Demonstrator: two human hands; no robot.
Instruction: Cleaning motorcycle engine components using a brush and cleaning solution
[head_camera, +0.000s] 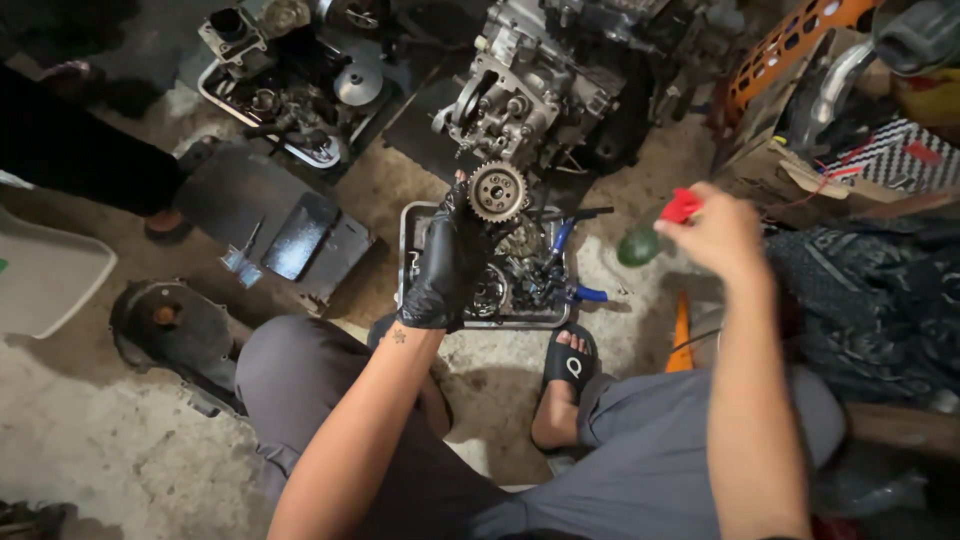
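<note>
My left hand (447, 265), in a black glove, holds up a round toothed metal gear (497, 190) above a metal tray (407, 232) of engine parts. My bare right hand (722, 235) is out to the right and grips a small green bottle (638, 246) by its red cap (682, 206). The bottle tilts toward the tray, a short way from the gear. Just behind the gear sits a partly stripped engine block (520, 95).
A second tray of parts (290, 95) lies at the back left, with dark flat panels (300, 235) and a round engine cover (170, 320) on the floor. Cardboard and orange plastic (790, 45) crowd the right. My sandalled foot (565, 385) rests near the tray.
</note>
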